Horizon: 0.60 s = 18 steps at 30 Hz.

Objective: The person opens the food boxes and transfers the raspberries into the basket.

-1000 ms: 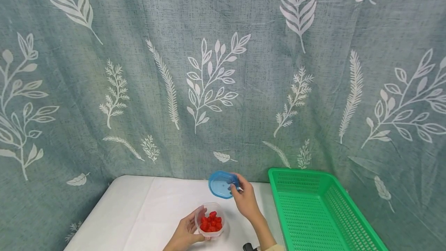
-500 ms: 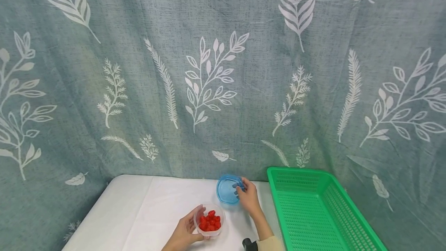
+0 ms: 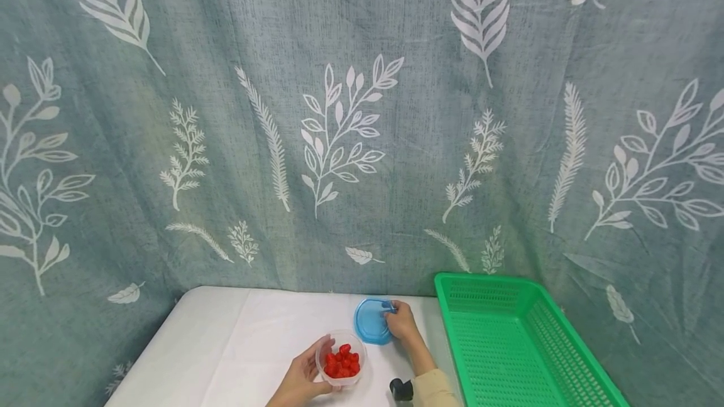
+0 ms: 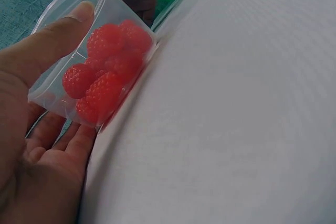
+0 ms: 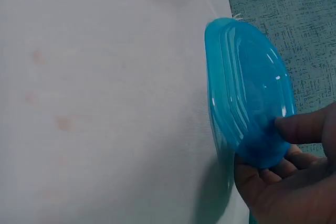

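A clear plastic container [image 3: 342,336] stands on the white table, holding several red berries [image 3: 342,362] with bumpy skins. My left hand [image 3: 301,377] grips it from the left; in the left wrist view the thumb [image 4: 79,14] presses the near wall and the fingers curl under the other side. Beyond it and to the right, my right hand [image 3: 403,322] pinches the edge of a translucent blue lid [image 3: 370,321]. The right wrist view shows the thumb [image 5: 304,127] on the lid's face [image 5: 260,77] and the fingers behind it, with the lid close over the tabletop.
A green perforated basket [image 3: 503,325] sits along the right side of the white table [image 3: 254,331]. A grey-green leaf-patterned curtain [image 3: 339,237] hangs behind the table and on both sides. A black device [image 3: 401,389] is on the right wrist, beside a beige sleeve [image 3: 434,388].
My right hand has drawn the blue lid down and to the right, and it looks flatter and closer to the table. The left hand and the container have stayed in place.
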Tool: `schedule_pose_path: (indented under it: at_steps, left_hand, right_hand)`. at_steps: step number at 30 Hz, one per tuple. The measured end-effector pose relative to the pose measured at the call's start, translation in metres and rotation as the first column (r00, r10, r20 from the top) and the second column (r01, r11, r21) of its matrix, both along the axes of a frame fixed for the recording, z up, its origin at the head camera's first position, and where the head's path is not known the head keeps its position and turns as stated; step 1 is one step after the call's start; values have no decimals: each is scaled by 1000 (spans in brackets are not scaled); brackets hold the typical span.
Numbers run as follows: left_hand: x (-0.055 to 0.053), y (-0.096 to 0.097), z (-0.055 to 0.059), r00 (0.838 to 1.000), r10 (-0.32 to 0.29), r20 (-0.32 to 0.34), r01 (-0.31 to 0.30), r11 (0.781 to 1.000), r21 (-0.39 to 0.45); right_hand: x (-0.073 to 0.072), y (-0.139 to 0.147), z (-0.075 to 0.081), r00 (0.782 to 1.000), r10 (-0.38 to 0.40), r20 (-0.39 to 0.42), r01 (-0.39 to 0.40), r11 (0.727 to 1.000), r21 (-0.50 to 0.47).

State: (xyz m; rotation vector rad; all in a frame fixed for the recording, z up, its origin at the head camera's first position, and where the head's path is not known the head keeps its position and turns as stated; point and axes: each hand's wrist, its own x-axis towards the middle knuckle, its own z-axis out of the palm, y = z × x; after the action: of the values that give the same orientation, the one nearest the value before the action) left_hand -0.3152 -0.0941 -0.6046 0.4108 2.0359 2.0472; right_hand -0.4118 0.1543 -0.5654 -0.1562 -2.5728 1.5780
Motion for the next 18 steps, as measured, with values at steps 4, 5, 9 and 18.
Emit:
schedule_pose_path:
  at_steps: [4, 5, 9, 18]
  left_hand:
    - [0, -1, -1, 1000, -2, -11, 2, 1000, 8]
    - [0, -1, -1, 1000, -3, -13, 3, 1000, 12]
    - [-1, -2, -1, 1000, -14, -22, 15, 1000, 23]
    - [-1, 0, -1, 1000, 8, -3, -8, 1000, -6]
  right_hand:
    - [-6, -2, -3, 1000, -22, 15, 21, 999, 42]
    - [-6, -3, -2, 1000, -28, 14, 28, 998, 54]
    - [-7, -5, -1, 998, -64, 5, 63, 993, 99]
    - [-5, -6, 5, 998, -61, -29, 67, 966, 251]
